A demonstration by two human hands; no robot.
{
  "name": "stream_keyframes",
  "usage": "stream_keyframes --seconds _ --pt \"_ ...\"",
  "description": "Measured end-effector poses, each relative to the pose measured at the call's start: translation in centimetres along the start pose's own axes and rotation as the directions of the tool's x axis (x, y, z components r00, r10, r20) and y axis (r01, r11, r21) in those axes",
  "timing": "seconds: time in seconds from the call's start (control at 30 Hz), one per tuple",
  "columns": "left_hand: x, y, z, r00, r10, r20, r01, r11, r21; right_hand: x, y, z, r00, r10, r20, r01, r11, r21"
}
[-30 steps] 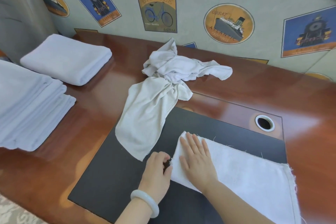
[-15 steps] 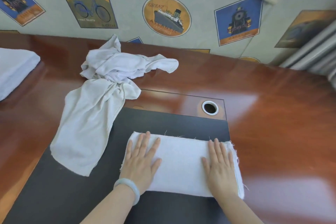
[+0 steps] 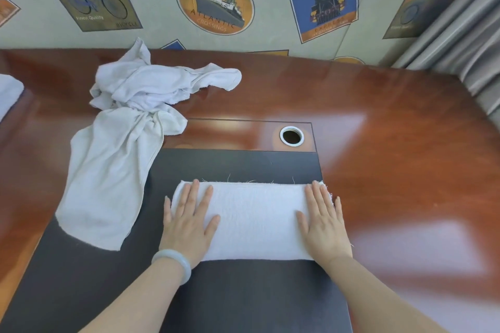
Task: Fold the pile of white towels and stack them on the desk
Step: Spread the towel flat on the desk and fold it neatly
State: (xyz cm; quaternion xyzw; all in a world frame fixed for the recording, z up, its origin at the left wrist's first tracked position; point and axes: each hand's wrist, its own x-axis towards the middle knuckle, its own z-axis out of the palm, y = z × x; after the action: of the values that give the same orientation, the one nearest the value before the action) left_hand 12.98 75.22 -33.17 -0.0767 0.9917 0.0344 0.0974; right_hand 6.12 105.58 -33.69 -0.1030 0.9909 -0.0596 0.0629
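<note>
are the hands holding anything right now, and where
Nothing is gripped. The left hand and right hand lie flat on the two ends of the folded towel.

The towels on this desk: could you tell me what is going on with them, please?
A person is folding them. Both hands press flat on a folded white towel on the black mat, the left hand at its left end, the right hand at its right end. A crumpled pile of unfolded towels lies behind on the left, partly over the mat.
</note>
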Motion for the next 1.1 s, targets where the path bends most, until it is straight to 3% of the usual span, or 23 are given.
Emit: stream_keyframes --seconds 0.17,0.27,0.37,0.43,0.53,0.67,0.8,0.87,1.1 --pt "0.3 -0.1 -1.8 0.995 0.031 0.095 -0.021 0.995 -0.098 0.2 0.5 -1.2 0.996 -0.028 0.087 0.018 0.993 0.115" --pt "-0.3 -0.1 -3.8 0.985 -0.047 0.167 0.089 0.964 -0.25 -0.1 0.2 -2.8 1.0 0.018 0.016 -0.023 0.93 0.367" --pt "-1.3 0.0 -5.7 0.944 -0.303 0.13 0.327 0.815 -0.479 -1.1 0.7 -4.2 0.949 0.305 -0.079 -0.219 0.818 0.532" --pt "-1.4 -0.6 -6.1 0.852 -0.478 0.214 0.51 0.663 -0.548 -1.4 1.2 -4.5 0.899 0.435 0.051 -0.392 0.747 0.537" --pt "-1.5 -1.2 -6.4 0.761 -0.535 0.368 0.635 0.496 -0.592 -1.4 1.3 -5.1 0.848 0.475 0.237 -0.524 0.679 0.514" --pt "-1.5 -1.9 -6.8 0.723 -0.471 0.505 0.667 0.287 -0.688 -1.0 1.1 -6.1 0.79 0.504 0.349 -0.603 0.54 0.587" --pt "-0.7 -2.9 -6.9 0.696 -0.393 0.601 0.667 0.042 -0.744 -0.5 1.6 -6.7 0.713 0.519 0.472 -0.663 0.281 0.694" --pt "-1.3 -2.6 -8.0 0.729 -0.368 0.577 0.626 0.019 -0.78 -0.4 1.2 -7.3 0.728 0.476 0.494 -0.644 0.225 0.732" --pt "-3.1 -3.1 -11.3 0.816 -0.359 0.452 0.487 0.008 -0.873 0.6 -3.0 -11.1 0.845 0.334 0.418 -0.507 0.254 0.824"
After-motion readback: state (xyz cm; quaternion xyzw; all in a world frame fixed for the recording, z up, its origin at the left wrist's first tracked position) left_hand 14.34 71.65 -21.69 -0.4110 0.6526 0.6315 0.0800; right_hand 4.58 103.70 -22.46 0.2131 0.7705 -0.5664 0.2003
